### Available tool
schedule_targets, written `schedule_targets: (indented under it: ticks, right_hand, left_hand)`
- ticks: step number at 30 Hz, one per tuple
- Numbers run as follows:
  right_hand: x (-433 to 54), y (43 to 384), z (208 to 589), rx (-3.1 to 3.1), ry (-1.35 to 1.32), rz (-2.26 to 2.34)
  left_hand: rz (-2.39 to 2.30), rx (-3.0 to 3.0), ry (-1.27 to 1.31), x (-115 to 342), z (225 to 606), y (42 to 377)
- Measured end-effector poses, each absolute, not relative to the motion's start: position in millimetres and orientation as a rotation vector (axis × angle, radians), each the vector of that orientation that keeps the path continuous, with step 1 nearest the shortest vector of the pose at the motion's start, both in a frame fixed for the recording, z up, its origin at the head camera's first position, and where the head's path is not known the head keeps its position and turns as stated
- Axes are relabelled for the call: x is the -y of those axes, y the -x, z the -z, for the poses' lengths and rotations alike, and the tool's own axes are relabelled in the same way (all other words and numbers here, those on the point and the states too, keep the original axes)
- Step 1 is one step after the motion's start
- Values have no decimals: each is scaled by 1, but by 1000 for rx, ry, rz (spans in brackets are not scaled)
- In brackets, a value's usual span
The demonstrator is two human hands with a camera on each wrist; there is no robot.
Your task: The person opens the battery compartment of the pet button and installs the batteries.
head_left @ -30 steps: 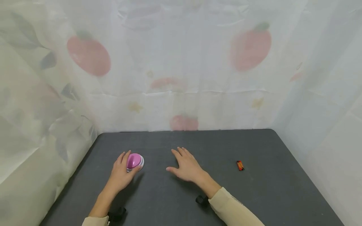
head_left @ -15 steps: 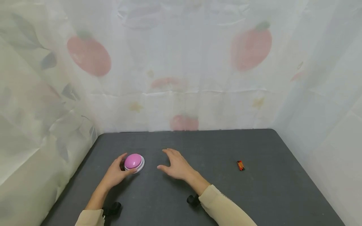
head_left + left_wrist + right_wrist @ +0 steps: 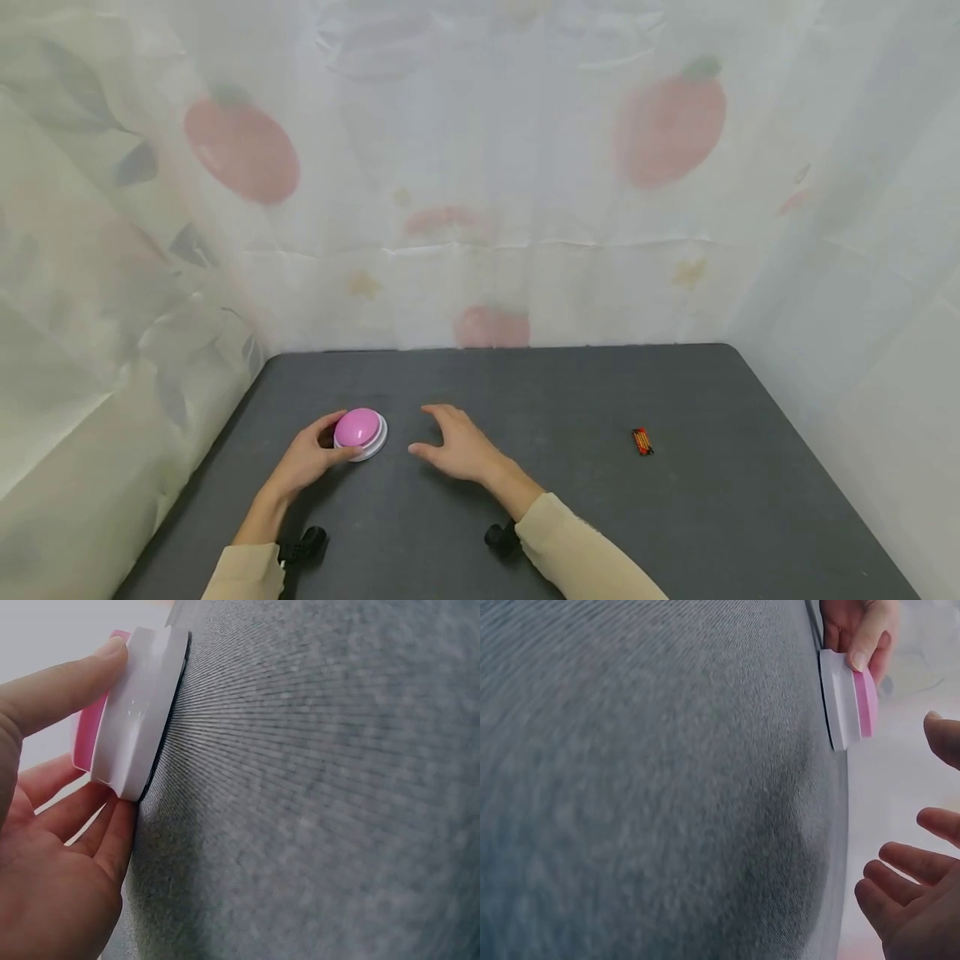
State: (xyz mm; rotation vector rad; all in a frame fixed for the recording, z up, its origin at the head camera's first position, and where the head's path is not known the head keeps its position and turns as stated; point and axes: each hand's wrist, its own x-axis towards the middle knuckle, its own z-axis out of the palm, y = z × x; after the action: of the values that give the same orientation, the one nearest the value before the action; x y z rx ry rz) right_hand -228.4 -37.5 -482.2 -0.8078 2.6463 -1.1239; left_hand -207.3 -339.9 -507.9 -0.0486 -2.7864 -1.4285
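A round push button [image 3: 357,427] with a glossy pink dome and a white base sits on the dark table at the left. My left hand [image 3: 306,456] holds it from the left side, thumb at the near edge and fingers round the far edge. In the left wrist view the thumb [image 3: 71,690] presses the white-and-pink side while the other fingers meet the base's opposite edge. To the right of the button my right hand [image 3: 457,446] hovers over the table, fingers spread and holding nothing. The right wrist view shows its fingertips apart from the button [image 3: 847,705].
Several small red-and-yellow batteries [image 3: 642,441] lie side by side on the right half of the dark table [image 3: 555,392]. A white curtain [image 3: 570,292] with fruit prints stands behind the table, and sheeting hangs along both sides. Each wrist wears a small black camera [image 3: 307,546].
My left hand has slid off the top of the dome to the button's left side and now grips its edges. The right hand has moved left, closer to the button.
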Motion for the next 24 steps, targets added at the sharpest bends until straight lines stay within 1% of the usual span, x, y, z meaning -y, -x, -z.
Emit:
schedule_targets:
  ticks: [6, 17, 24]
  right_hand:
    - [46, 231, 489, -2635, 793, 1169]
    - [57, 231, 494, -2571, 769, 1286]
    - [57, 230, 498, -2446, 836, 1481]
  left_hand:
    - [1443, 2775, 51, 337, 508, 207]
    - [1558, 2768, 140, 313, 502, 203]
    - [1658, 2751, 176, 298, 497, 200]
